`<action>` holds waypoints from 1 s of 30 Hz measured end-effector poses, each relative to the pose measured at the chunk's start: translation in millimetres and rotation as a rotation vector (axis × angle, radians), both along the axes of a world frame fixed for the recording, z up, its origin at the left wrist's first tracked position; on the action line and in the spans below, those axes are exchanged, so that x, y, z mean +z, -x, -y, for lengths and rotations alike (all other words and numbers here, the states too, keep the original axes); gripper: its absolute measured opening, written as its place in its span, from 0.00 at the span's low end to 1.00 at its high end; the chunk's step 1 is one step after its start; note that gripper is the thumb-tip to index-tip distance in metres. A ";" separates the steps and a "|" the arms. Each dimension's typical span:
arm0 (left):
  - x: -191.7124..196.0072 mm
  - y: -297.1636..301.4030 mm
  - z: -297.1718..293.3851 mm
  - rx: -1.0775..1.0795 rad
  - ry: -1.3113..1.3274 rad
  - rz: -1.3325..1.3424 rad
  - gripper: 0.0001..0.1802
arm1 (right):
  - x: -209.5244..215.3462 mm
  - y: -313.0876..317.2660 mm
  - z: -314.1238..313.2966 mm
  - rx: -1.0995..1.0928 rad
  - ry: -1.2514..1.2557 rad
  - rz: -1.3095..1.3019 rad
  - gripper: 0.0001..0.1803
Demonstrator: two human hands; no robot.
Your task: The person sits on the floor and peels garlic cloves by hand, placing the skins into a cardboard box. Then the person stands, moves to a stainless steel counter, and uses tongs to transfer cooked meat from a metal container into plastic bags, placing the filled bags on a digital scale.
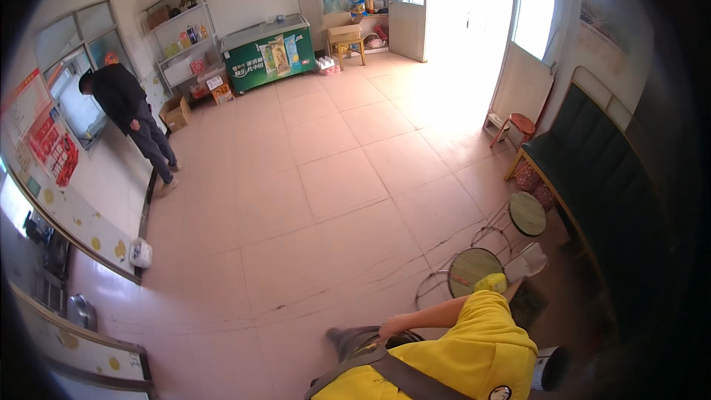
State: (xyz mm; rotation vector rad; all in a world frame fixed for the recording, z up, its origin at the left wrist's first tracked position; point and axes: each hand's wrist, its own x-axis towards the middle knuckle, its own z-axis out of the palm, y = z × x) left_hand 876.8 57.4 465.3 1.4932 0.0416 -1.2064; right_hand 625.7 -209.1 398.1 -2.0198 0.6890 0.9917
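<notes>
At the lower edge, my yellow-sleeved arm bends across the front of my yellow shirt [452,367], which a grey strap [400,372] crosses. My right hand [390,326] is at the end of its bare forearm, low beside a dark, rounded thing [404,339] that I cannot make out. Its fingers are too small and partly hidden to read. A dark blurred shape, perhaps my foot [342,341], shows left of that hand. My left hand is out of view. Round stools [476,270] stand just beyond my arm.
A dark green bench [600,144] lines the right wall, with a red stool [521,124] by the open door. A green chest freezer [270,59] and white shelves [180,37] stand at the back. A person in dark clothes [122,96] leans at a window on the left.
</notes>
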 end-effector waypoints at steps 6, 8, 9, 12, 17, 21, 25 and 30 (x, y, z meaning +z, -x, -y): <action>11.0 -143.5 -0.1 0.297 0.036 -0.036 0.26 | 30.1 -210.6 64.9 0.412 -0.009 0.137 0.16; 3.3 -169.3 -10.8 0.402 0.083 -0.064 0.26 | 41.9 -281.7 71.7 0.632 0.047 0.036 0.14; -3.7 -178.2 -13.7 0.443 0.098 -0.086 0.26 | 47.4 -313.7 77.0 0.822 -0.004 0.147 0.14; -31.5 -200.5 -8.1 0.470 0.042 -0.151 0.26 | 63.5 -423.9 72.9 1.116 -0.167 0.427 0.16; -69.2 -293.4 1.2 0.239 -0.237 -0.102 0.26 | 92.2 -598.5 69.3 0.622 -0.685 0.379 0.20; -90.0 -409.5 1.0 -0.130 -0.445 0.027 0.27 | 109.9 -693.7 101.8 0.516 -0.854 0.270 0.21; -107.3 -521.6 9.6 -0.487 -0.507 0.100 0.27 | 114.7 -765.8 157.8 0.337 -0.980 0.122 0.21; -115.3 -660.5 18.0 -0.685 -0.598 0.197 0.27 | 94.4 -859.4 224.2 0.102 -1.103 0.030 0.22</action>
